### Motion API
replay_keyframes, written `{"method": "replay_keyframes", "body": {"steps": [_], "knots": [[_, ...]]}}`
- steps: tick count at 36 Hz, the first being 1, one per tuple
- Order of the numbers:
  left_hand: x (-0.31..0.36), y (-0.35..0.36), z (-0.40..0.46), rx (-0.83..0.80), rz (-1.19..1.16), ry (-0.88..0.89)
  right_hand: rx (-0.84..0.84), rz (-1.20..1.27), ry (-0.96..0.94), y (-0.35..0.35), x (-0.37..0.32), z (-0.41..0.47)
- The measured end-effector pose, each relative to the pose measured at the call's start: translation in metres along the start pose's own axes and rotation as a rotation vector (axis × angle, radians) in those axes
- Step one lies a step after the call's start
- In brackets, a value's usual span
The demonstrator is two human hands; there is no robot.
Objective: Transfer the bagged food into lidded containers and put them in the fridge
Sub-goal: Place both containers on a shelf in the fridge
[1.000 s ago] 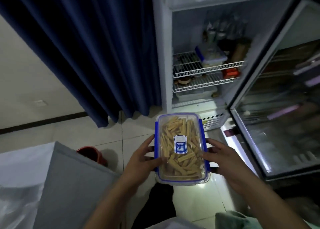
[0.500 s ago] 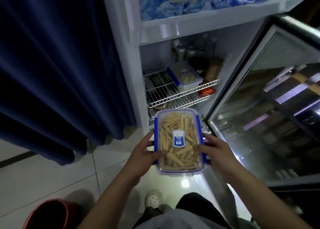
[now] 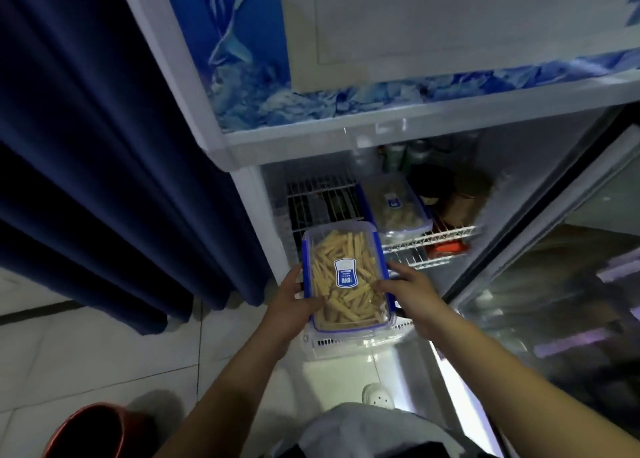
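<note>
The lidded container (image 3: 346,277), clear with blue clips and filled with pale stick-shaped food, is held in the air in front of the open fridge (image 3: 346,145), just below and forward of the upper wire shelf (image 3: 429,237). It rests on no surface.

Grip state: the left hand (image 3: 294,301) is closed against the container's left long side, thumb on the lid edge. The right hand (image 3: 412,291) is closed against the right long side, fingers (image 3: 384,286) curled over the lid. Both hands bear the load together; neither is free.

Governing relation, taken from the upper wire shelf:
1. The container's long axis runs from the person toward the shelf, so a short end leads into the fridge.
2. A second container (image 3: 398,208) of the same type already sits on the right part of that shelf, also lengthwise front to back.
3. The left part of the shelf, beside that second container, shows bare wire. The held container lies almost directly in front of this gap.
4. The fridge door (image 3: 554,284) stands open to the right of the shelf, near the right forearm.

Judgement: the next move is likely a lift and a push forward onto the shelf. No turn appears needed. The left hand is nearer the fridge's left wall, so clearance is probably tightest on that side.

Other items behind the second container are too dark to identify.
</note>
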State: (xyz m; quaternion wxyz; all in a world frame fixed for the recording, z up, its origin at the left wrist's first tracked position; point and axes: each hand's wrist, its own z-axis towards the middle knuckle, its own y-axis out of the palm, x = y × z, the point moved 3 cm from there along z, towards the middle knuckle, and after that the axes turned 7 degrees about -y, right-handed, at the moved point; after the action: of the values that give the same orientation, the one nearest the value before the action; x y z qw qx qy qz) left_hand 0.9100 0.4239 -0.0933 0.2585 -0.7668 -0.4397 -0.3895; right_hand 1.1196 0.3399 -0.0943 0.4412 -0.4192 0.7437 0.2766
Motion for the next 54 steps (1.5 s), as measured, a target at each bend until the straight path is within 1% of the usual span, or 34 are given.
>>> {"method": "replay_keyframes", "body": {"steps": [3,7,9,10,11,12,13,14,15,16,18,20,25,28,31,33,35,36,38,41,44,48,51,54], "knots": [[0.005,0.017,0.019,0.082,-0.035,-0.026,-0.043,-0.037,0.016,-0.005,-0.006,0.035],[0.006,0.035,0.033,0.150,-0.027,-0.010,-0.021,-0.123,-0.007,-0.013,-0.006,0.068],[0.015,0.044,0.027,0.129,-0.001,0.057,-0.034,-0.155,0.002,-0.015,-0.007,0.079],[0.020,0.049,0.023,0.109,0.061,0.099,-0.042,-0.151,0.016,-0.014,-0.007,0.082],[0.023,0.054,0.020,0.094,0.145,0.148,-0.050,-0.146,0.026,-0.014,-0.007,0.085],[0.023,0.057,0.020,0.102,0.277,0.201,-0.055,-0.146,0.031,-0.014,-0.009,0.088],[0.022,0.060,0.022,0.117,0.467,0.246,-0.066,-0.153,0.030,-0.014,-0.010,0.092],[0.021,0.062,0.025,0.141,0.706,0.267,-0.080,-0.160,0.025,-0.013,-0.012,0.095],[0.018,0.065,0.029,0.175,0.931,0.252,-0.097,-0.163,0.019,-0.013,-0.014,0.098],[0.017,0.068,0.031,0.206,1.107,0.234,-0.111,-0.159,0.015,-0.012,-0.017,0.101],[0.018,0.076,0.035,0.223,1.301,0.243,-0.137,-0.141,0.018,-0.011,-0.019,0.105],[0.020,0.084,0.038,0.238,1.376,0.268,-0.143,-0.124,0.019,-0.010,-0.021,0.107],[0.025,0.093,0.047,0.290,1.470,0.328,-0.141,-0.123,0.029,-0.011,-0.024,0.111],[0.024,0.094,0.054,0.314,1.501,0.341,-0.161,-0.211,-0.044,-0.014,-0.025,0.114],[0.023,0.095,0.067,0.331,1.515,0.326,-0.162,-0.388,-0.205,-0.022,-0.027,0.114],[0.026,0.093,0.077,0.347,1.483,0.302,-0.143,-0.542,-0.336,-0.033,-0.029,0.116],[0.033,0.089,0.087,0.363,1.447,0.289,-0.111,-0.762,-0.483,-0.045,-0.033,0.119],[0.035,0.088,0.092,0.370,1.440,0.284,-0.106,-0.899,-0.525,-0.051,-0.034,0.122],[0.039,0.088,0.101,0.390,1.432,0.274,-0.153,-1.158,-0.481,-0.062,-0.033,0.130],[0.045,0.090,0.114,0.421,1.445,0.269,-0.284,-1.372,-0.354,-0.075,-0.025,0.142],[0.052,0.091,0.127,0.444,1.427,0.251,-0.348,-1.447,-0.314,-0.082,-0.018,0.147],[0.052,0.092,0.142,0.425,1.439,0.194,-0.366,-1.509,-0.309,-0.082,-0.015,0.146],[0.043,0.093,0.147,0.403,1.400,0.142,-0.356,-1.520,-0.304,-0.080,-0.015,0.145],[0.031,0.094,0.146,0.415,1.408,0.172,-0.357,-1.521,-0.296,-0.079,-0.014,0.143]]}}
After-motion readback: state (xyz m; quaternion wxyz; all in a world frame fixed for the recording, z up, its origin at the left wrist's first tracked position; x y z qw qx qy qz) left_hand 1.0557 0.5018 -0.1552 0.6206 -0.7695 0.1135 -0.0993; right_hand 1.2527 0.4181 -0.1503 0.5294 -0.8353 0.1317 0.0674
